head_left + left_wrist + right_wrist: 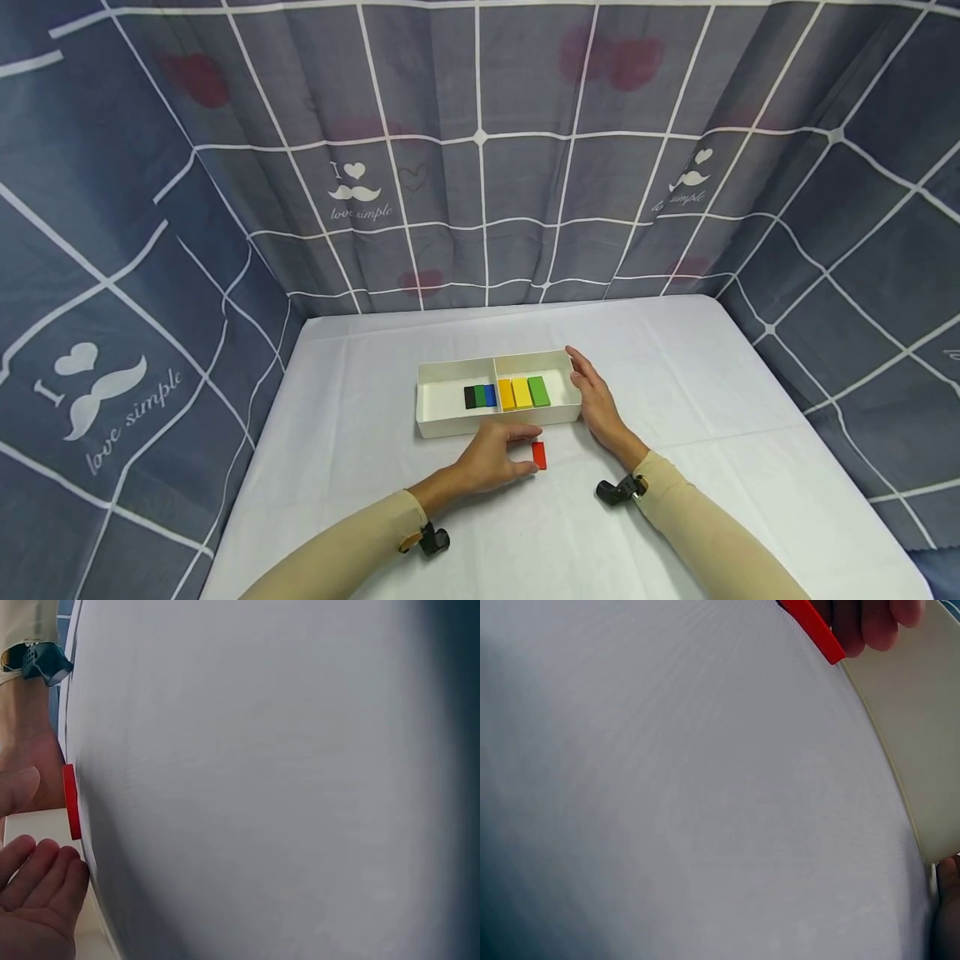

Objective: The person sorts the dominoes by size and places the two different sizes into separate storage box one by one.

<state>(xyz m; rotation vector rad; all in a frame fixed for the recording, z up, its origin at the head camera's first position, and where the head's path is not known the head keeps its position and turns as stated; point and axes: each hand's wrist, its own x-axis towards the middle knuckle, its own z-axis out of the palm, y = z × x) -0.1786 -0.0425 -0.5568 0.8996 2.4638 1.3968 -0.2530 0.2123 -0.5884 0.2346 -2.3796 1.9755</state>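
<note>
My left hand (491,457) is beside a small red block (539,456) on the white cloth. Its thumb and fingers are spread apart around the block, with a gap showing between fingertips and block in the left wrist view. Just beyond stands a white two-part box (450,427). My right hand (597,407) rests its extended fingers against the box's right end. In the left compartment, by the divider, are black (470,397), green (480,396) and blue (490,395) blocks. The right compartment holds orange (507,395), yellow (522,393) and green (538,391) blocks.
The table (360,400) is covered by a white cloth. Dark checked curtains (420,183) enclose it at the back and both sides. A small black camera is strapped to each wrist, over beige sleeves (705,517).
</note>
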